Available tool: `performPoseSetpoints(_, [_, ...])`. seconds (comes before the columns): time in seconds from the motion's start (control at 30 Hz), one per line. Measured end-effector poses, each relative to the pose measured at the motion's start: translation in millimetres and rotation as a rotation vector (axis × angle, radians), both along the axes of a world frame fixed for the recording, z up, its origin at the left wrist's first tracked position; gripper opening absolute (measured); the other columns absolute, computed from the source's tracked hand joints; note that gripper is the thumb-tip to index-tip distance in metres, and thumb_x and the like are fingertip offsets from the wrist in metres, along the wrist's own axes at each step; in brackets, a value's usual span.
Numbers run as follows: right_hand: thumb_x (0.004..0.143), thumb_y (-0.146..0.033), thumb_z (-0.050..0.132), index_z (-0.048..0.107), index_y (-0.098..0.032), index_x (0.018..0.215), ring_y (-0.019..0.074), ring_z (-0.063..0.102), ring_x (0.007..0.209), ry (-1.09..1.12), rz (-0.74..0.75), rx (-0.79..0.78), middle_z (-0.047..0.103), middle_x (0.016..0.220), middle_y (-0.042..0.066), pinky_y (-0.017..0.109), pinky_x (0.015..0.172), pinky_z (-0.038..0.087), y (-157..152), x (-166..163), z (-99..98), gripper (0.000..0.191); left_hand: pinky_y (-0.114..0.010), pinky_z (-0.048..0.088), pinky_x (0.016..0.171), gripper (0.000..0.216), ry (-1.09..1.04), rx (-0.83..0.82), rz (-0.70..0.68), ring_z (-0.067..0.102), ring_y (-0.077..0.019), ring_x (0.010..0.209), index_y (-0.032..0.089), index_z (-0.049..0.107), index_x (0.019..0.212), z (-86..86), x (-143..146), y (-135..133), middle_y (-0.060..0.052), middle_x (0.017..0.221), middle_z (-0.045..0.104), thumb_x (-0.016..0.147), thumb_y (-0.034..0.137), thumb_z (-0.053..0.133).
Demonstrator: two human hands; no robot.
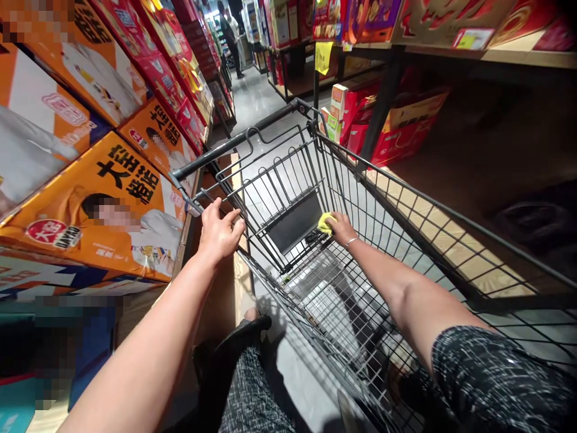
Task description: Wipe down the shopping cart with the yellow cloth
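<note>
A black wire shopping cart (360, 328) stands before me, its handle bar (234, 144) at the far end. My right hand (341, 227) reaches down inside the basket, fingers closed round a crumpled yellow cloth (326, 223). The cloth is beside the dark panel (295, 222) of the cart's folding seat. At the left side rim, my left hand (220, 228) has its fingers spread and holds nothing; whether it rests on the wire I cannot tell. A bracelet circles the right wrist.
Orange printed boxes (103, 204) are stacked close on the left. On the right, a wooden shelf edge (451, 252) runs along the cart, with red gift bags (401, 135) behind it. Two people (232, 39) stand far down the grey-floored aisle (256, 99).
</note>
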State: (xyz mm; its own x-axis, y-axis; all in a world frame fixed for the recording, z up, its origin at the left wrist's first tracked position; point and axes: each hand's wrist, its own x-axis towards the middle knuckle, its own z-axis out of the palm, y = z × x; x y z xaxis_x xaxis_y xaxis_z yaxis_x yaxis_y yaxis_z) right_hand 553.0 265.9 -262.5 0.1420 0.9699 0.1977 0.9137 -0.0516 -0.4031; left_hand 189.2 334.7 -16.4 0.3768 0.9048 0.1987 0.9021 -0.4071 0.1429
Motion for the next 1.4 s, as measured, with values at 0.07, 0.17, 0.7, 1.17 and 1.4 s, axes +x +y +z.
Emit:
performPoseSetpoints(0.07, [0.079,-0.004,0.059,0.074,-0.026,0.104,0.0312,0.053,0.115,-0.029,-0.009,-0.047,0.061,0.133,0.013,0.042,0.087,0.054,-9,8,-8.9,0.036,-0.052,0.026,0.129,0.048,0.004,0.003,-0.002,0.028,-0.0372,0.154,0.026,0.074,0.131,-0.2,0,1,-0.006,0.164,0.037,0.093,0.047,0.051])
performPoseSetpoints(0.17, [0.083,-0.008,0.057,0.073,-0.026,0.107,0.0317,0.051,0.115,-0.050,-0.006,-0.009,0.061,0.132,0.012,0.041,0.084,0.053,7,18,11.0,0.035,-0.055,0.028,0.128,0.048,0.017,-0.003,0.005,0.029,-0.0373,0.153,0.029,0.074,0.131,1.3,1,0,-0.005,0.165,0.036,0.093,0.048,0.052])
performPoseSetpoints(0.7, [0.098,-0.030,0.052,0.058,-0.026,0.127,0.0291,0.049,0.126,0.190,-0.049,0.406,0.055,0.140,0.013,0.049,0.102,0.049,103,33,87.2,0.031,-0.059,0.023,0.128,0.055,0.136,-0.106,0.099,0.025,-0.0379,0.157,0.033,0.067,0.139,20.1,21,6,-0.002,0.168,0.033,0.090,0.053,0.053])
performPoseSetpoints(1.17, [0.107,-0.031,0.027,0.068,-0.025,0.126,0.0344,0.036,0.132,-0.531,-0.040,0.110,0.053,0.143,0.012,0.047,0.095,0.040,65,31,153.4,0.046,-0.068,0.008,0.125,0.059,0.401,-0.100,0.098,0.006,-0.0418,0.161,0.028,0.051,0.154,31.7,36,-5,-0.009,0.174,0.020,0.100,0.047,0.041])
performPoseSetpoints(1.4, [0.102,-0.020,0.033,0.072,-0.023,0.125,0.0344,0.034,0.141,-0.693,-0.048,-0.173,0.055,0.147,0.012,0.060,0.116,0.021,-1,25,92.6,0.046,-0.065,0.002,0.126,0.084,0.483,-0.245,-0.008,0.001,-0.0472,0.159,0.031,0.039,0.161,28.7,42,-1,-0.005,0.171,0.030,0.091,0.077,0.042])
